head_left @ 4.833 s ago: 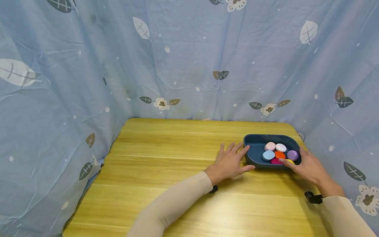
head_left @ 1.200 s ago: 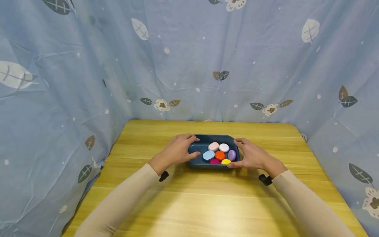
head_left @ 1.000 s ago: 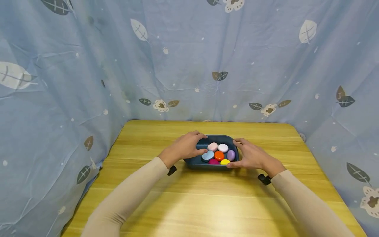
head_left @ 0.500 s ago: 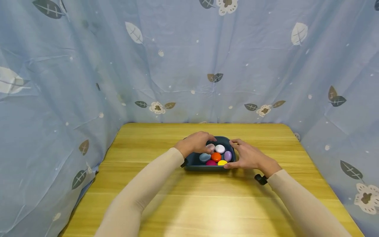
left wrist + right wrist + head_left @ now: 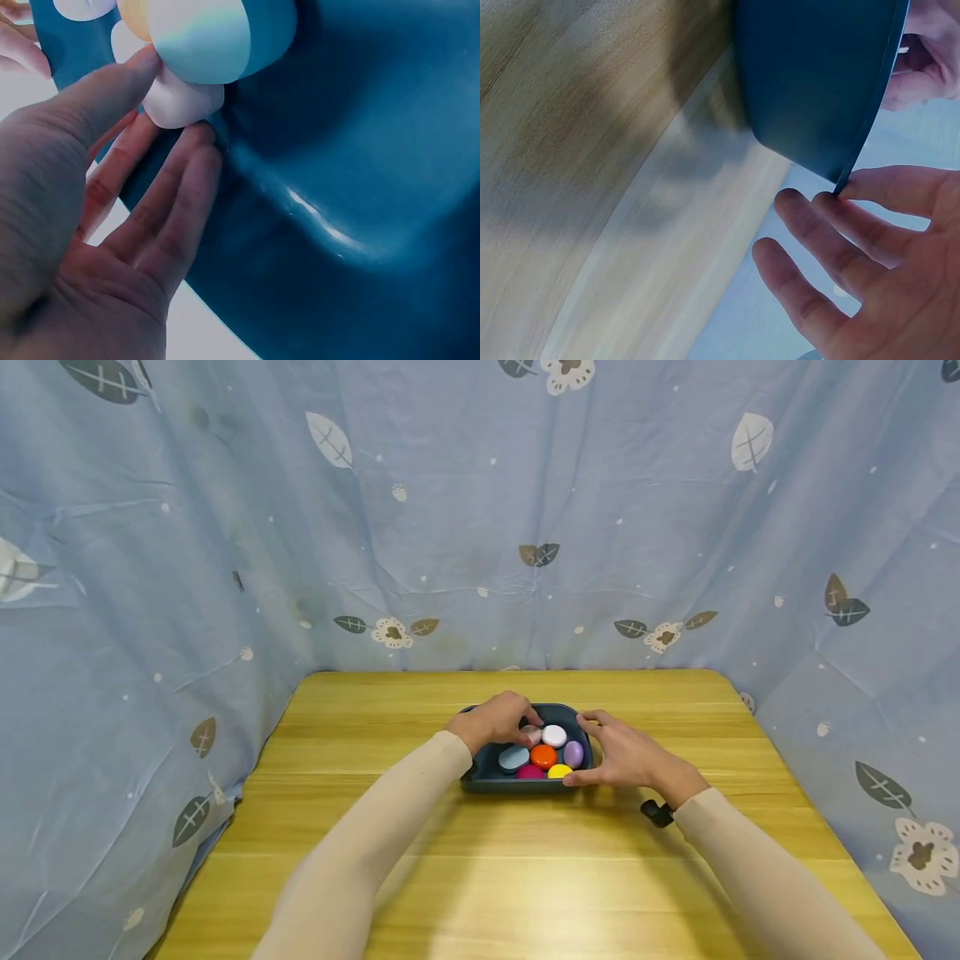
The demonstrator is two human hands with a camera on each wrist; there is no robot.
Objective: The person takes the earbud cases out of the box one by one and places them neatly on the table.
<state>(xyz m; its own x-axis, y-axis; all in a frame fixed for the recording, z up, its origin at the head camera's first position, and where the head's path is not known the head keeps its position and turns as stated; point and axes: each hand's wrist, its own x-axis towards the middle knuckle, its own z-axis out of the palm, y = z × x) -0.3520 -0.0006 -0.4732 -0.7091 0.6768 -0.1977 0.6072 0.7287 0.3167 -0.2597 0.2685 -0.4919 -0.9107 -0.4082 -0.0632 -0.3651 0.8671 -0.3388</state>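
Note:
Near the middle of the table sits a dark blue rounded tray (image 5: 517,787) holding several smooth, pebble-like pieces. My left hand (image 5: 497,718) reaches into it from the left. In the left wrist view its thumb and fingers pinch a pale pink oval piece (image 5: 184,103), which is partly hidden behind the light blue piece (image 5: 202,37). My right hand (image 5: 637,758) grips the tray's right end, thumb at the front rim and fingers at the back. Fingertips touch the tray's rim (image 5: 847,176) in the right wrist view.
Around the pink piece lie an orange piece (image 5: 543,757), a white one (image 5: 554,737), a purple one (image 5: 573,753), a yellow one (image 5: 559,771) and a magenta one (image 5: 531,772). A blue patterned curtain (image 5: 450,527) surrounds the wooden table (image 5: 525,877).
The tray has moved from the table's right side to its middle. My left hand has left the tray's left end, reached over the pieces and taken hold of the pink one.

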